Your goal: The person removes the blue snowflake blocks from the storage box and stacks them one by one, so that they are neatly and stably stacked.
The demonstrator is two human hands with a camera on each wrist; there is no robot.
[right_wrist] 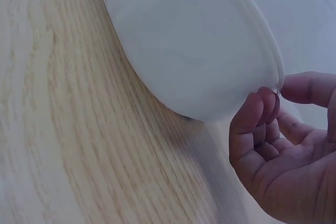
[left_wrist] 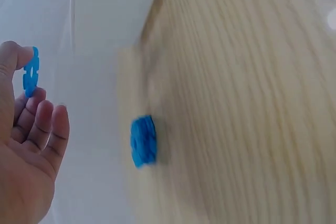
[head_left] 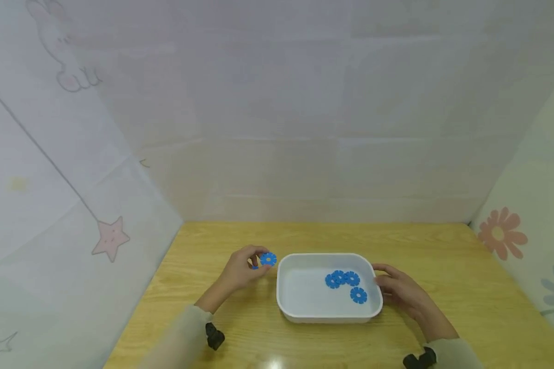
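Observation:
In the head view my left hand (head_left: pixel 243 269) is just left of the white tray (head_left: pixel 304 256). Between its thumb and fingertips it pinches a blue flower-shaped plastic disc (head_left: pixel 268 259), seen nearly edge-on in the left wrist view (left_wrist: pixel 31 72). More blue discs (left_wrist: pixel 143 141) sit on the tabletop beside that hand, mostly hidden behind it in the head view. Over at the tray's right end, my right hand (head_left: pixel 403 292) grips the rim, thumb against the edge and fingers curled by the outer wall. Several blue discs (head_left: pixel 358 295) lie in the tray's right half.
Everything stands on a light wooden table (head_left: pixel 240 338). A pale cloth backdrop (head_left: pixel 277 128) rises behind the table's far edge, with printed cloth walls (head_left: pixel 37 220) on both sides.

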